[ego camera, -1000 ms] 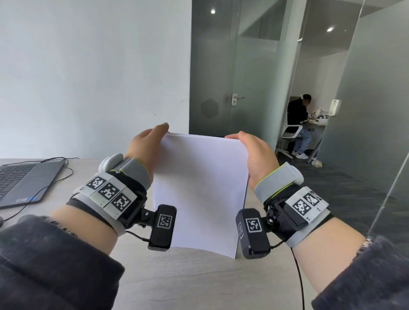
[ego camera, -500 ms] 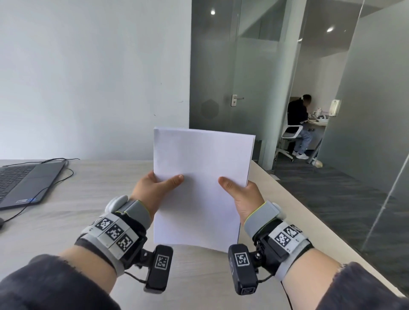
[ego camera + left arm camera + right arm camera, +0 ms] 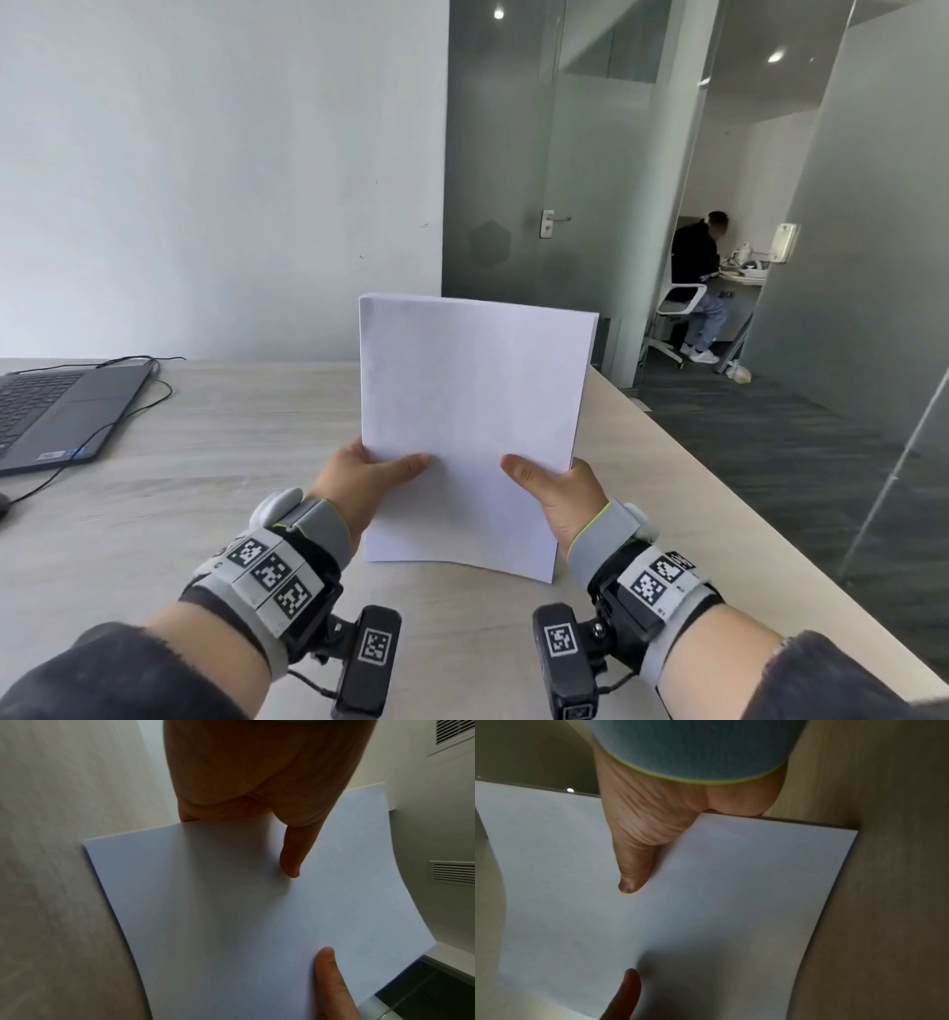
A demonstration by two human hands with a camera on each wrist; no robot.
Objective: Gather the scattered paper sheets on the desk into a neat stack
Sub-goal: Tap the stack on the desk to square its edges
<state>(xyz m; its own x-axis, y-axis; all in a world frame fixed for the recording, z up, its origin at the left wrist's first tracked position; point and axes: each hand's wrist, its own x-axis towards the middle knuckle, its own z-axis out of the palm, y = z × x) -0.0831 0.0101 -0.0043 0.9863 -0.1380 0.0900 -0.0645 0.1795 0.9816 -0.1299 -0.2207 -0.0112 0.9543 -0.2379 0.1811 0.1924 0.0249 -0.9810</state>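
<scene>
A stack of white paper sheets [image 3: 472,411] stands nearly upright over the pale wooden desk [image 3: 231,462], its edges aligned. My left hand [image 3: 369,475] pinches its left side, thumb across the front and fingers hidden behind. My right hand [image 3: 554,488] grips the right side the same way. In the left wrist view the paper stack [image 3: 231,912] fills the frame with my left hand [image 3: 270,805] on it, its thumb lying on the sheet. In the right wrist view the paper stack [image 3: 680,912] shows my right hand [image 3: 659,817] with its thumb on the face.
An open grey laptop [image 3: 56,411] with black cables [image 3: 133,406] lies at the far left of the desk. The desk's right edge [image 3: 719,493] drops to a dark carpeted floor. A person [image 3: 698,277] sits at another desk behind glass partitions.
Both hands slid from the stack's top corners down to its lower sides a second ago. Since half a second ago the stack has stayed upright, barely moving.
</scene>
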